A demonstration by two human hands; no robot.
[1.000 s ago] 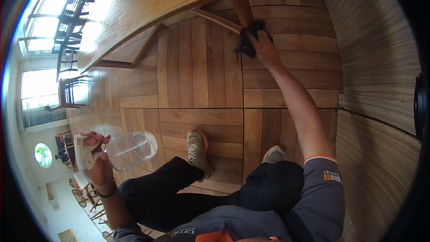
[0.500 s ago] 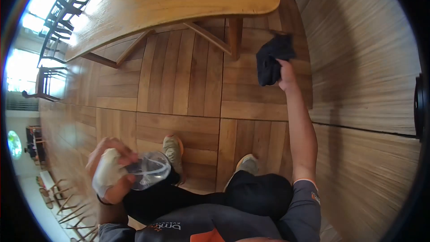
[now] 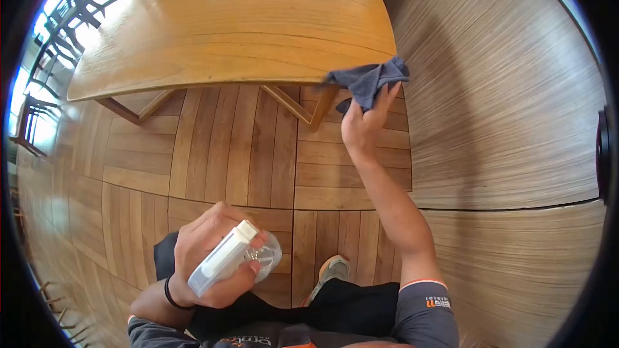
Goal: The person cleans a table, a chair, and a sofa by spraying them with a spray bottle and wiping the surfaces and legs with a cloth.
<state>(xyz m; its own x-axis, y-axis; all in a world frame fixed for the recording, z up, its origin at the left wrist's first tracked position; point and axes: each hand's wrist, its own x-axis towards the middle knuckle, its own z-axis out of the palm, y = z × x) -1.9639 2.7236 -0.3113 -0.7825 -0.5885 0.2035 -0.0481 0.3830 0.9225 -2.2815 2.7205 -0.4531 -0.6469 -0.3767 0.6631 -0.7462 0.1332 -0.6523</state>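
Right grip (image 3: 365, 127) on cloth (image 3: 373, 84), table (image 3: 245, 32) ahead, panelling (image 3: 509, 103)

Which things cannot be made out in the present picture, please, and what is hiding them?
In the head view:
- How full the spray bottle is: the left hand and the white spray head cover much of it.
- The exact edge of the cloth at its left end: blurred.
- The right hand's full grip: partly covered by the cloth.
- The chest lettering: small, close to the bottom edge.
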